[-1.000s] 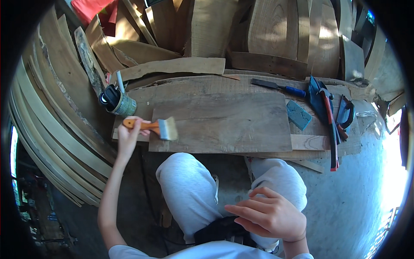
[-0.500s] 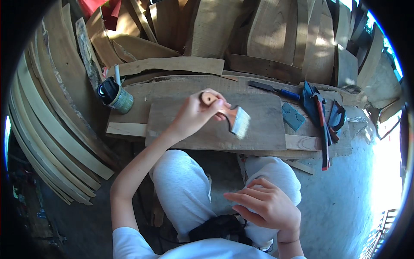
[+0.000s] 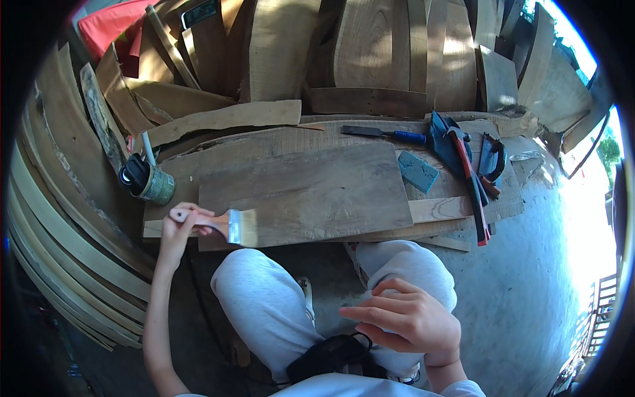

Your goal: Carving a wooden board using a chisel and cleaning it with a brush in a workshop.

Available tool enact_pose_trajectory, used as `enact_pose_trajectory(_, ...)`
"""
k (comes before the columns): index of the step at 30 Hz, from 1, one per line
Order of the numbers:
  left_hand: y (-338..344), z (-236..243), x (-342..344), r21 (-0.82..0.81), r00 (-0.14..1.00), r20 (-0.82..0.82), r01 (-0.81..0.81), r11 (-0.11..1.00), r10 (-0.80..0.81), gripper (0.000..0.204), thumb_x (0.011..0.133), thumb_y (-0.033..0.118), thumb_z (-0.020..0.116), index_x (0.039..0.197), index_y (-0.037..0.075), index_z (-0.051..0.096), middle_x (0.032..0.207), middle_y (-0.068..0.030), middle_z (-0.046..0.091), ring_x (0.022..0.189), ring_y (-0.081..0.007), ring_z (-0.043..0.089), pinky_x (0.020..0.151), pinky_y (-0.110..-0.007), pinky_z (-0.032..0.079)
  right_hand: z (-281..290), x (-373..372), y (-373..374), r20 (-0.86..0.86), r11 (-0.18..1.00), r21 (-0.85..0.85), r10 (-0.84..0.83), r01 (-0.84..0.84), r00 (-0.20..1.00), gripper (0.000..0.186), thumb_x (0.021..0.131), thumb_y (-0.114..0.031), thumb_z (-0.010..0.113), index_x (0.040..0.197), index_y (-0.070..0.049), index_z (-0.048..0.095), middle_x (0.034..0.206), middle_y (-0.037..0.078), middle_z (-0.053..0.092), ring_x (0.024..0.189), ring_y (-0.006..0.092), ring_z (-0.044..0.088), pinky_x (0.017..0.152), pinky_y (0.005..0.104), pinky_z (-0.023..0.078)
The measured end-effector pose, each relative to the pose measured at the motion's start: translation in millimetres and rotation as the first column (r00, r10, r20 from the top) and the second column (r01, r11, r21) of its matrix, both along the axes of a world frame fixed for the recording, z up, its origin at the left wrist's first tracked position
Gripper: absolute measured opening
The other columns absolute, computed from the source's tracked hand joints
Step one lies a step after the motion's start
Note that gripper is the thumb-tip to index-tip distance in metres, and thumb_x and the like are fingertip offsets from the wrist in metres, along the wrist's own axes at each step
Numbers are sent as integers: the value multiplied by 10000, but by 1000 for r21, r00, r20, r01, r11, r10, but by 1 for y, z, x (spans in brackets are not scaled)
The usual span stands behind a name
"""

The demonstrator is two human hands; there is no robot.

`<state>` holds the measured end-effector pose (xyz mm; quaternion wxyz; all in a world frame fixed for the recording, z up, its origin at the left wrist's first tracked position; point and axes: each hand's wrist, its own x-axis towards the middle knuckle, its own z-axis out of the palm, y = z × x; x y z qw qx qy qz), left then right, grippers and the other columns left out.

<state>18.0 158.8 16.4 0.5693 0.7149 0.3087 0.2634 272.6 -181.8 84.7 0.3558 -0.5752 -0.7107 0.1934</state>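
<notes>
In the head view, the left hand (image 3: 180,229) grips a paintbrush (image 3: 221,225) by its handle, bristles at the front-left corner of a dark board (image 3: 311,192) on the bench (image 3: 228,147). By the bench's left edge, a greenish cup (image 3: 159,186) holds black objects (image 3: 135,172) and a pale stick (image 3: 147,148). The right hand (image 3: 411,319), fingers loosely apart, grips nothing visible.

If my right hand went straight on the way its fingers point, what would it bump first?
Straight on leftward, your right hand would likely meet the light-grey left trouser leg first, though depth is unclear and it might pass above.
</notes>
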Motion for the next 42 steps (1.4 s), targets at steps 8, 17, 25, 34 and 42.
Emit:
enact_pose_trajectory(8,-14,1,-92,437,850,183,-521,733,494,219,1006,191,464,1057,-4,549,1035,-117,644,690,-96,559,655,-213,474,0,4,16,-175,994,81,86,-73,981,350,838,-35,641,1187,-36,620,892,80,658,836,230,629,831,360,479)
enact_pose_trajectory(17,-92,36,26,-241,641,639,-359,902,426,324,1009,274,387,1183,13,468,1340,-221,470,1228,-340,496,1092,-419,368,3,37,40,-9,997,66,43,-42,999,261,891,-86,602,1148,-44,612,1153,137,593,1065,299,592,919,381,476)
enact_pose_trajectory(25,-87,19,13,-270,789,455,-319,908,412,310,1026,306,384,1137,37,490,1352,-189,483,1179,-319,552,1048,-406,411,-116,258,109,417,712,216,-686,668,596,368,791,-75,613,1158,-60,592,1257,153,553,1122,357,547,910,449,460)
enact_pose_trajectory(34,-89,14,16,-179,910,257,-285,942,325,373,1026,353,374,1132,31,529,1278,-180,541,1080,-305,615,973,-398,463,-138,307,130,726,773,-1,-435,634,532,407,741,-110,701,1128,-107,578,1165,74,474,1192,289,427,858,668,380)
enact_pose_trajectory(42,-87,15,17,-173,906,271,-286,942,325,371,1021,334,409,1150,10,537,1216,-156,564,1029,-273,629,921,-375,489,-69,280,103,615,823,71,-481,563,625,344,831,-204,628,1106,-14,551,807,118,619,698,280,599,697,367,495)
